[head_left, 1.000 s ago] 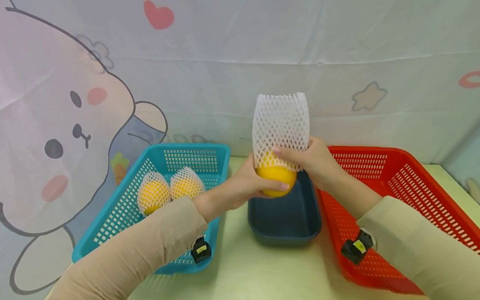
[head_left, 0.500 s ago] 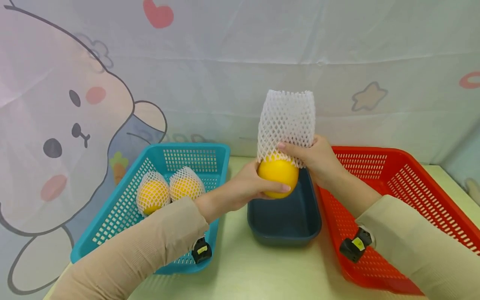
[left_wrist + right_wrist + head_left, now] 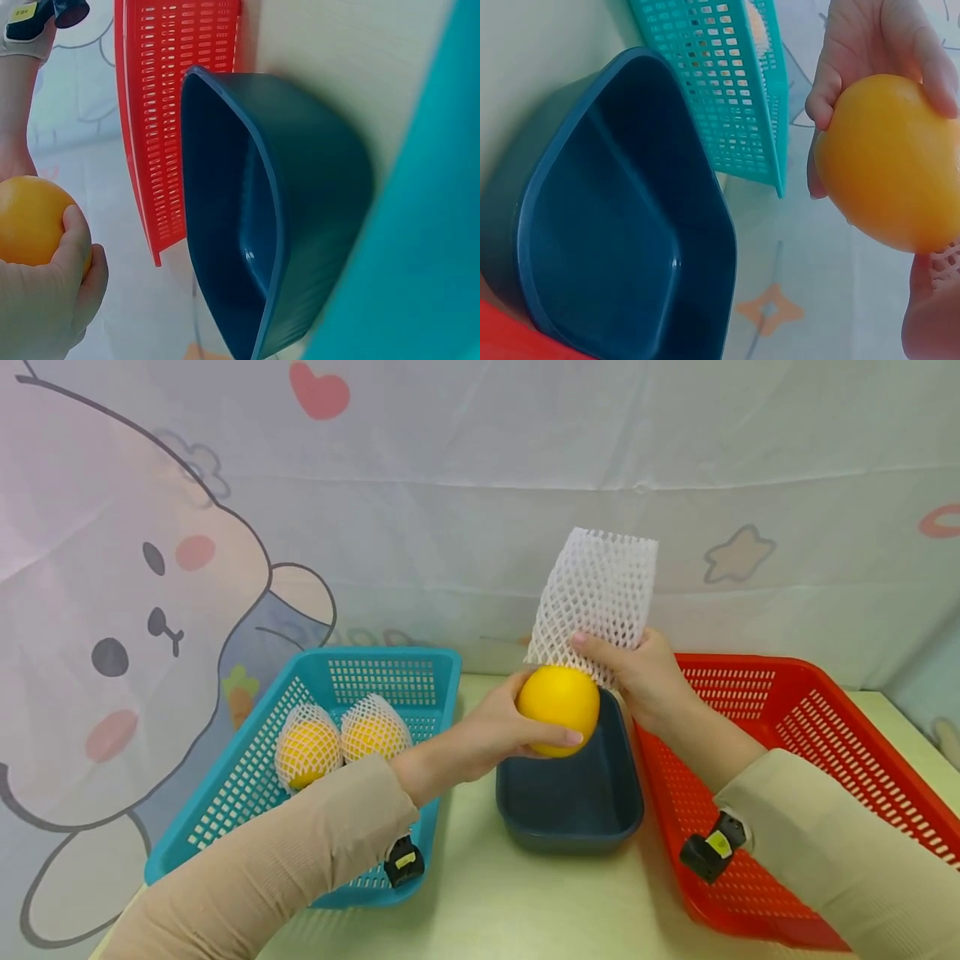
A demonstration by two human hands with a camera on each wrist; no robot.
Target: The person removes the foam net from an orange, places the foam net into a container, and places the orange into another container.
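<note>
My left hand (image 3: 491, 731) grips a smooth, round yellow-orange fruit (image 3: 558, 706), thumb across its lower front. In the right wrist view the fruit (image 3: 892, 165) looks bare, with left-hand fingers around its upper side. My right hand (image 3: 651, 681) pinches a white foam net sleeve (image 3: 596, 589), thumb on the front; the sleeve stands up above the fruit, its lower edge right behind or against the fruit's top. Whether the two still touch, I cannot tell. Below both hands sits a dark blue bin (image 3: 570, 802), its inside also visible in both wrist views.
On the left, a teal basket (image 3: 431, 677) holds two yellow fruits (image 3: 307, 747) in white foam nets. To the right stands a red basket (image 3: 798, 672), close beside the blue bin. A printed cloth (image 3: 450, 527) hangs behind the pale table (image 3: 480, 893).
The foam net has slid up and right off the fruit, drawn by my right hand, and tilts rightward now. The fruit, formerly partly covered, shows bare. My left hand has barely moved.
</note>
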